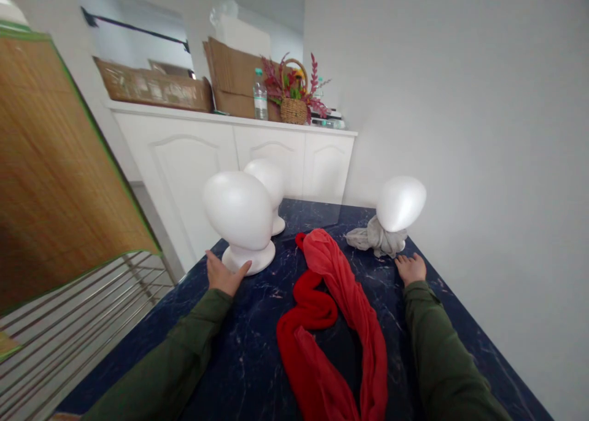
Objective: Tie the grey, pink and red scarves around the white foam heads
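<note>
My left hand (223, 275) rests open on the dark marbled desk (257, 359), fingertips touching the base of the nearest white mannequin head (240, 218); nothing gripped. My right hand (411, 267) lies flat and open, just beside the grey cloth (375, 238) bunched at the neck of the right-hand mannequin head (401, 203). A red scarf (338, 323) lies looped between my arms.

Judgement: the heads look like light foam, smooth, top-heavy, easily tipped or dented; best taken at the flared base or neck. The scarf looks thin, limp and slippery; pinch at an end.
</note>
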`<act>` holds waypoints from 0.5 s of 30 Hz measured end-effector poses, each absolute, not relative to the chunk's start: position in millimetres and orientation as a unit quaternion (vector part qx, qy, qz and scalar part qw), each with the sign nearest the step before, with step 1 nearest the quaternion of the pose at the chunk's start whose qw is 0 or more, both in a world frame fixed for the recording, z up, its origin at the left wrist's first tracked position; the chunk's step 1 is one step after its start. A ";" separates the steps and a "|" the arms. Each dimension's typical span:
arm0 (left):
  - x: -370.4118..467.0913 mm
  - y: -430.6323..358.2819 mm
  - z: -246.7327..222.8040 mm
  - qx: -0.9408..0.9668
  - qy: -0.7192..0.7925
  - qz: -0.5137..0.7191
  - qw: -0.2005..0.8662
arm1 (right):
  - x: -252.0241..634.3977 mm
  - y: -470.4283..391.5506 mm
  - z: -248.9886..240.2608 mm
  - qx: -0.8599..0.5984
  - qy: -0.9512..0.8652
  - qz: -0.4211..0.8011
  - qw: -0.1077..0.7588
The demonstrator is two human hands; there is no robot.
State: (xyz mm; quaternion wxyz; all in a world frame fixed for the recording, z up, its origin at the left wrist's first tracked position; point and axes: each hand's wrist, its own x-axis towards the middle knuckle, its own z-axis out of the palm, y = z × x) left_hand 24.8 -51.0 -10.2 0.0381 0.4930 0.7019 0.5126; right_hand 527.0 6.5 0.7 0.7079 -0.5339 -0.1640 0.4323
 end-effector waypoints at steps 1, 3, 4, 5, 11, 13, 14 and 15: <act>29.5 -58.0 -11.6 0.485 0.699 0.525 0.025 | 526.8 11.8 0.4 -0.515 -0.149 0.456 0.711; 41.1 -72.7 -15.4 0.485 0.677 0.553 -0.001 | 526.7 21.3 -0.8 -0.483 -0.127 0.490 0.714; 47.8 -80.0 -17.8 0.493 0.662 0.565 -0.010 | 527.2 25.4 -1.3 -0.473 -0.113 0.500 0.717; 55.0 -86.9 -20.1 0.505 0.644 0.574 -0.017 | 528.1 29.0 -1.7 -0.467 -0.100 0.505 0.719; 98.0 -116.1 -21.2 0.622 0.544 0.559 -0.059 | 534.7 46.8 -3.1 -0.479 -0.056 0.504 0.717; 108.6 -122.4 -16.1 0.653 0.520 0.545 -0.082 | 533.9 52.7 -4.8 -0.490 -0.068 0.500 0.711; 113.0 -125.3 -13.6 0.667 0.509 0.537 -0.090 | 532.7 55.5 -6.2 -0.497 -0.078 0.495 0.708; 117.0 -127.8 -11.7 0.682 0.499 0.527 -0.093 | 531.2 58.1 -7.8 -0.506 -0.089 0.488 0.705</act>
